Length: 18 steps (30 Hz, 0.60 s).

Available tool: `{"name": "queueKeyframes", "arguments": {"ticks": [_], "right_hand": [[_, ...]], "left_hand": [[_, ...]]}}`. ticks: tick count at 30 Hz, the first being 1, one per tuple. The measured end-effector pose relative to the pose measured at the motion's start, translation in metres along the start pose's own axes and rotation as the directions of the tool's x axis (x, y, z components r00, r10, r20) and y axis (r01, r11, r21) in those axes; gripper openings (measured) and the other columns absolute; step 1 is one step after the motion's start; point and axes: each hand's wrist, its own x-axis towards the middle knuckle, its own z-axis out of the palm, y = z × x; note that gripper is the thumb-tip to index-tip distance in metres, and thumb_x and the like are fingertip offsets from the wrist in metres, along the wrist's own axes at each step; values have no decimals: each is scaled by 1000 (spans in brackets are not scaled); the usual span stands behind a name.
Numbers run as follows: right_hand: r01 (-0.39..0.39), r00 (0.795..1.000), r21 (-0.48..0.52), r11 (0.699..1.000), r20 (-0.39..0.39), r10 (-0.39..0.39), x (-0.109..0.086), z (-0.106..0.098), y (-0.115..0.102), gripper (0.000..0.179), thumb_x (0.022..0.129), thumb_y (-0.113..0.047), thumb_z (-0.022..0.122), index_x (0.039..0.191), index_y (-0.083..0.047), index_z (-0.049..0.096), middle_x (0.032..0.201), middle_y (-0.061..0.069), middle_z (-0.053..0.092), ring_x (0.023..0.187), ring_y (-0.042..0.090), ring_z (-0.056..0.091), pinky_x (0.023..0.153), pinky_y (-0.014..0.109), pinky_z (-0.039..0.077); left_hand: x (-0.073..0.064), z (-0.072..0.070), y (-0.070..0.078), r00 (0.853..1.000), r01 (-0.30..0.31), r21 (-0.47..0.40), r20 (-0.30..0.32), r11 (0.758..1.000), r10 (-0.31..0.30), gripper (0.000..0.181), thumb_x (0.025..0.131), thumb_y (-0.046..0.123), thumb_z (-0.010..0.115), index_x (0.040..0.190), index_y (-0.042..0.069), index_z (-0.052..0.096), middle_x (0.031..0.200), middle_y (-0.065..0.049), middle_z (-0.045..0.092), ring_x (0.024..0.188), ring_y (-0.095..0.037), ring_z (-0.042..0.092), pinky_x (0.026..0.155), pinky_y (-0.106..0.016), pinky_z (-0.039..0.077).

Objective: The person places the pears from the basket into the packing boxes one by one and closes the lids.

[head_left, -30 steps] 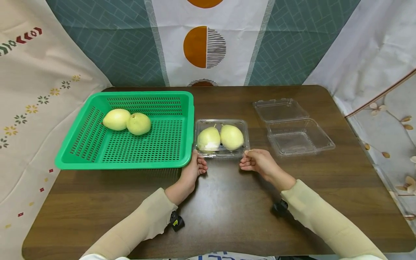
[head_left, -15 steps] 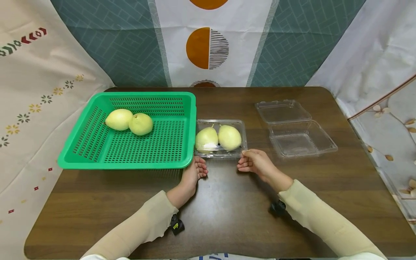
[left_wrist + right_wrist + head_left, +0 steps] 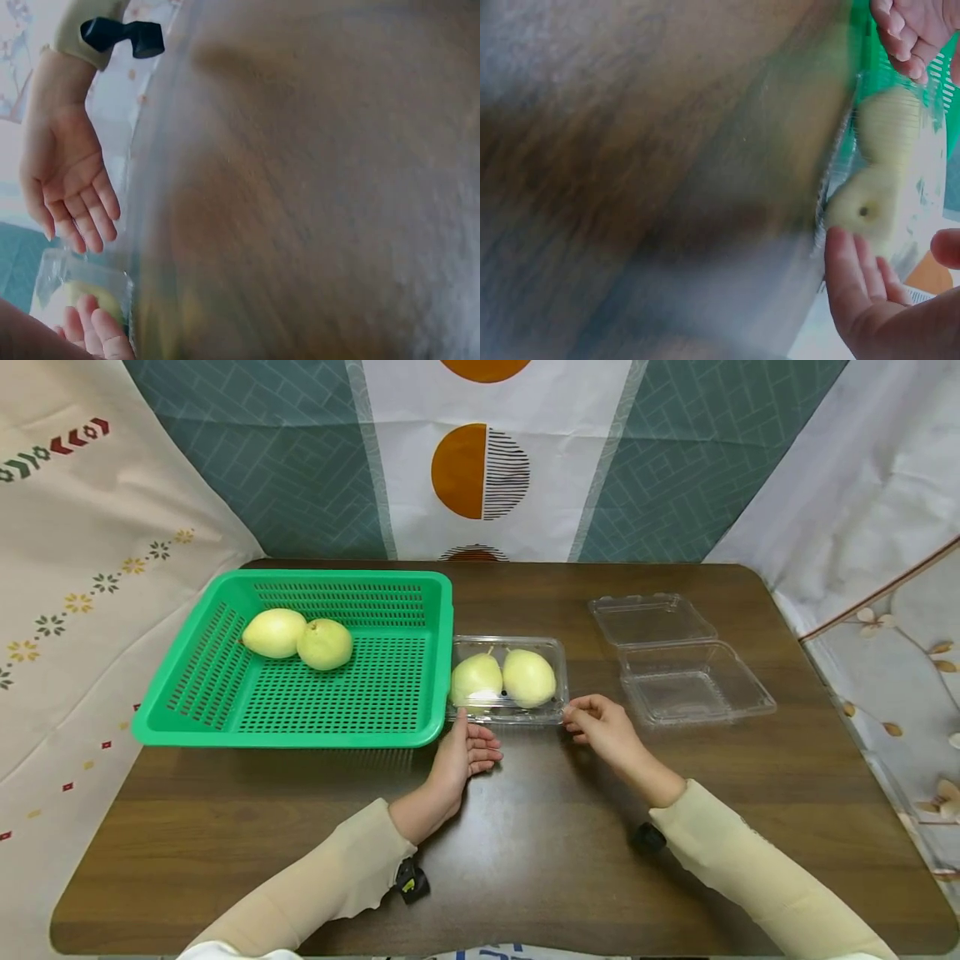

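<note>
A clear plastic clamshell box sits lid-down on the table, two yellow-green pears visible side by side inside. At its front left corner is my left hand, thumb up beside the box, fingers loosely extended. My right hand lies at the front right corner, thumb and fingertips by the edge. From the right wrist view, the right hand's fingers are straight near a pear, thumb apart. The left wrist view also shows the right hand with its palm turned outward and fingers spread.
Left of the box, nearly against it, stands a green plastic basket holding two more pears. A second clear clamshell box lies unfolded on the right. Patterned cloth hangs behind the brown table.
My left hand has drawn slightly right and its fingers have spread out from the box corner. The right hand has shifted a little and loosened at the corner. The box moved slightly left earlier.
</note>
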Motion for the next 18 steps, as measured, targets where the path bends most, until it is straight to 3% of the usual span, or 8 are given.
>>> {"name": "queueKeyframes", "arguments": {"ticks": [4,9,13,18], "right_hand": [[64,997,-110,992,-40,-69,-2,-6,-1,36,97,-16,51,121,10,51,115,28,60,99,35,60,78,33,54],[128,986,-218,967,-73,-147,-5,-14,-1,36,96,-16,52,121,9,52,118,27,60,104,37,60,83,39,52],[156,982,-227,961,-68,-176,-9,-21,-5,37,96,-18,52,123,8,52,122,26,59,112,39,57,95,50,46],[205,973,-221,953,-63,-224,-12,-34,-12,38,97,-21,51,125,6,51,126,25,57,116,38,55,98,51,43]], "left_hand": [[-4,7,2,998,-21,57,58,998,17,63,104,41,22,117,-12,54,115,-28,62,94,-29,67,81,-35,54],[-7,17,8,992,-90,86,94,992,82,56,104,34,28,121,-12,54,119,-29,61,104,-38,63,88,-42,52],[-10,27,13,982,-156,86,122,984,145,47,102,26,33,119,-12,54,118,-32,60,106,-42,61,89,-44,52],[-10,45,21,967,-211,62,160,975,199,40,99,18,36,118,-14,53,117,-33,59,108,-44,60,91,-46,51]]}}
